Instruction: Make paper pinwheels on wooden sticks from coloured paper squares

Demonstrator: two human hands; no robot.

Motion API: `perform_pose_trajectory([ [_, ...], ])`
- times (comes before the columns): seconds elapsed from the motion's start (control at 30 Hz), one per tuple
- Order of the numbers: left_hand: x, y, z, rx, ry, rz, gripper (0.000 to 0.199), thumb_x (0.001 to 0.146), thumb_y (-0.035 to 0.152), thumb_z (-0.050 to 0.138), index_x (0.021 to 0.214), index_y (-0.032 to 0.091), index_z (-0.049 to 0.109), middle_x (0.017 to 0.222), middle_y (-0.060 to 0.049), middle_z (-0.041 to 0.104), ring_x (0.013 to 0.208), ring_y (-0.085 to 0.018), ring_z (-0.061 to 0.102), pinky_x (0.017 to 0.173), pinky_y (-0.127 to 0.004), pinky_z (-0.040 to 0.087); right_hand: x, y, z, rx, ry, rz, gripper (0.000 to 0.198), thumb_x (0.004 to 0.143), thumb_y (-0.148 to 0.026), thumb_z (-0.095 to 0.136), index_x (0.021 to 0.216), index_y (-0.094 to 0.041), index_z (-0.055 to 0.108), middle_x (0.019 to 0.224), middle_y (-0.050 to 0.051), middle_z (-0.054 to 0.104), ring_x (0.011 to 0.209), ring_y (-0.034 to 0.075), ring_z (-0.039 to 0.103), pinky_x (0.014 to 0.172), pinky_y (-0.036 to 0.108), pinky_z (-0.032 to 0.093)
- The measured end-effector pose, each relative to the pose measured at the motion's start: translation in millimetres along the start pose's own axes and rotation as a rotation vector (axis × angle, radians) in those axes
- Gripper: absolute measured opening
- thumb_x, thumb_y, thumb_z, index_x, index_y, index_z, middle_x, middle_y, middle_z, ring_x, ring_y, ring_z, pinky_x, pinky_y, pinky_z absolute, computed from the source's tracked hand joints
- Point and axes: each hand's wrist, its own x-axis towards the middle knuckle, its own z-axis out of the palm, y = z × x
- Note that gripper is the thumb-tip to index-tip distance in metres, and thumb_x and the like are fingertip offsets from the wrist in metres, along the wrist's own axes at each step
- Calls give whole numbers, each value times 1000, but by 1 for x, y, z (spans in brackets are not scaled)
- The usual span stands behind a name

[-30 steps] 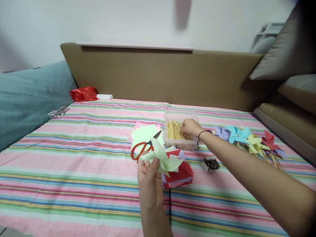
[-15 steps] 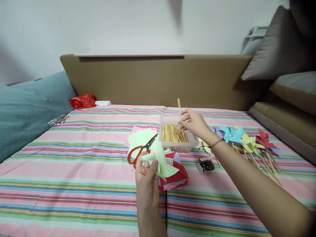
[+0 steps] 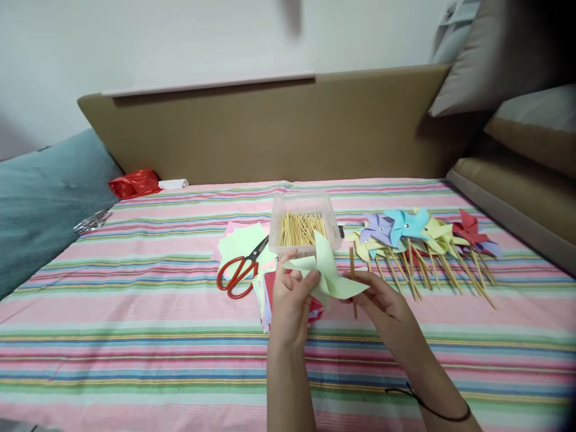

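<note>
My left hand [image 3: 292,294] pinches a light green paper pinwheel [image 3: 330,273] near its middle, thumb on the front. Close to its right blade, my right hand [image 3: 387,306] holds a thin wooden stick [image 3: 352,264] upright between the fingers. Whether the stick touches the paper I cannot tell. Behind the pinwheel stands a clear plastic box [image 3: 333,225] with many wooden sticks [image 3: 301,228]. Orange-handled scissors [image 3: 238,273] lie left of my left hand, partly over light green paper sheets [image 3: 240,243]. A stack of coloured paper [image 3: 265,300] is partly hidden under my left hand.
Finished pinwheels on sticks, among them a blue one [image 3: 405,227] and a red one [image 3: 468,228], lie to the right on the striped cloth [image 3: 157,312]. A red plastic packet [image 3: 135,183] sits at the far left by a blue-green cushion [image 3: 49,192]. A brown backrest [image 3: 270,132] runs behind.
My right hand has come down from above the box with the stick, to the pinwheel's right side. The view has tilted and shifted; the pin box is now out of sight.
</note>
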Motion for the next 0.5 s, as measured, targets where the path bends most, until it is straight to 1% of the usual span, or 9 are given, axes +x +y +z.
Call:
perform_pose_trajectory([
  [0.1, 4, -6, 8, 27, -23, -28, 68, 63, 18, 85, 121, 23, 50, 88, 0, 70, 79, -12, 67, 72, -21, 50, 3, -1, -2, 29, 46, -52, 28, 87, -40, 62, 108, -22, 66, 88, 4, 70, 73, 15, 62, 65, 27, 51],
  [0.2, 5, -11, 13, 13, -67, -30, 67, 63, 18, 85, 121, 25, 52, 88, 1, 69, 80, -11, 66, 75, -21, 50, 3, -4, -2, 61, 90, -55, 22, 85, -36, 63, 101, -23, 70, 87, 3, 69, 70, 14, 59, 63, 25, 49],
  [0.3, 6, -17, 15, -26, -129, -31, 66, 65, 19, 84, 123, 26, 53, 87, 1, 68, 78, -11, 64, 76, -22, 49, 1, -8, -3, 42, 99, -48, 19, 84, -35, 63, 96, -22, 72, 78, 2, 68, 65, 13, 57, 56, 23, 46],
  [0.4, 7, -22, 14, -48, -150, -12, 72, 62, 25, 87, 126, 26, 54, 83, 1, 66, 76, -12, 62, 79, -25, 48, -2, -13, -5, 53, 97, -58, 20, 83, -34, 65, 98, -22, 69, 74, 2, 68, 64, 13, 59, 54, 23, 46],
  [0.5, 8, -26, 13, -51, -147, 26, 81, 58, 27, 90, 130, 28, 52, 76, 3, 63, 78, -14, 61, 80, -27, 46, -5, -17, -8, 85, 81, -85, 14, 84, -33, 65, 92, -22, 64, 74, 1, 68, 67, 14, 63, 57, 22, 48],
])
